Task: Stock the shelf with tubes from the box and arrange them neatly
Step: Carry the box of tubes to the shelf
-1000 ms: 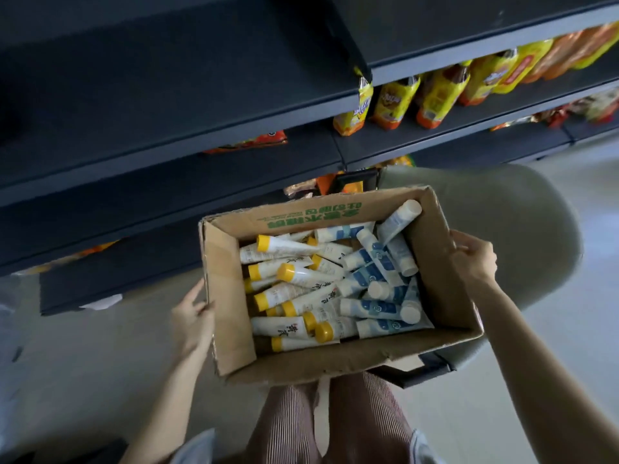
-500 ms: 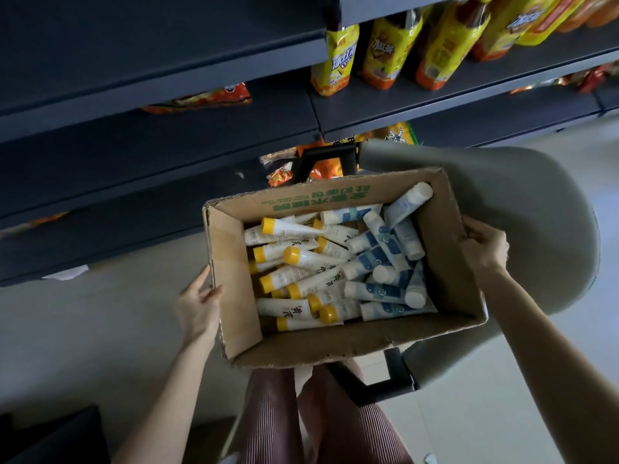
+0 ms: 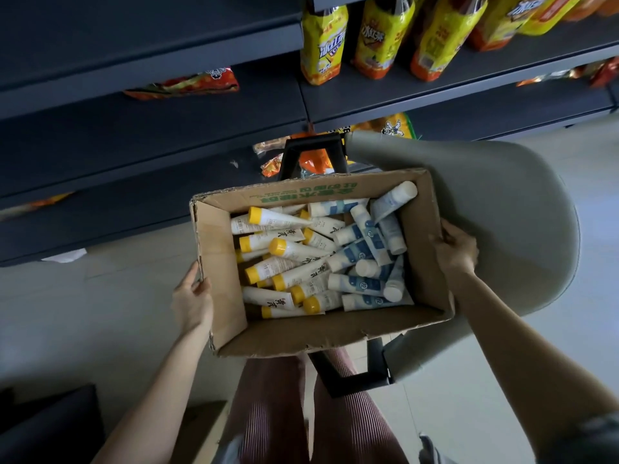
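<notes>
Legs: striped trousers (image 3: 268, 413) at bottom centre, right below the box in our view.
L hand: left hand (image 3: 192, 303) clasps the box (image 3: 219, 262) on its left wall from outside, thumb up at the rim. Grip same as 0.5 s ago.
R hand: right hand (image 3: 455, 249) is curled over the right rim. We can't see the fingertips. Grip also unchanged.
Box: open cardboard, held btwn both hands over the left edge of the chair. We can't tell if it rests there. It's in approx. the same spot in frame as half a sec ago.
Tubes: all in the box, jumbled. Yellow-capped tubes (image 3: 288, 249) lie left and blue-and-white tubes (image 3: 361, 252) right, one propped in the far right corner. The pile looks unshifted.
Chair: grey chair (image 3: 502, 212) w/ black frame (image 3: 348, 380). More of the frame shows under the box than 1 s ago.
Shelf: dark shelf (image 3: 150, 135) beyond. Yellow bottles (image 3: 323, 45) stand on its right section, larger and higher in frame than 1 s ago.
</notes>
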Demonstrator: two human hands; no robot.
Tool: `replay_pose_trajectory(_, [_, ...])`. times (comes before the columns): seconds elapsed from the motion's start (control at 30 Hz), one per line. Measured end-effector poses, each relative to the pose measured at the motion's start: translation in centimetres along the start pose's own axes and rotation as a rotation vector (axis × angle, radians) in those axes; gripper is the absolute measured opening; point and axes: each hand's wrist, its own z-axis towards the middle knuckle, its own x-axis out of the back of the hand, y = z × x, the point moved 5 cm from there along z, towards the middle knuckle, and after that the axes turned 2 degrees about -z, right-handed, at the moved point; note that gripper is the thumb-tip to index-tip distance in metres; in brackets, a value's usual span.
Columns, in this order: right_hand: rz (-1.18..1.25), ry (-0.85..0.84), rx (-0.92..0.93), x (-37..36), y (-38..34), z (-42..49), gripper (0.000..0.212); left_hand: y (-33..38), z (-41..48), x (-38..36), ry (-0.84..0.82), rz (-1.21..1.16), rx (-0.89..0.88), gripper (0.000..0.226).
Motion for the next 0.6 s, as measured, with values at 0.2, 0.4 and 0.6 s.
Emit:
replay_pose_trajectory(0.2, [-0.128, -0.114, 0.042, -0.4, -1.3, -2.4, 0.060, 1.3, -0.8, 0.5, -0.323, 0.178, 0.071, 0.062])
replay_pose_trajectory(0.4, [-0.187, -0.014, 0.156, -1.3, -2.8, -7.1, 0.055, 2.5, -0.2, 3.1, -0.540, 0.095, 0.093, 0.060])
replay_pose_trajectory(0.6, [-0.056, 0.022, 0.120, -4.2, -4.1, -15.1, 0.050, 3.5, -0.8, 6.8, -0.739, 0.225, -0.125, 0.054])
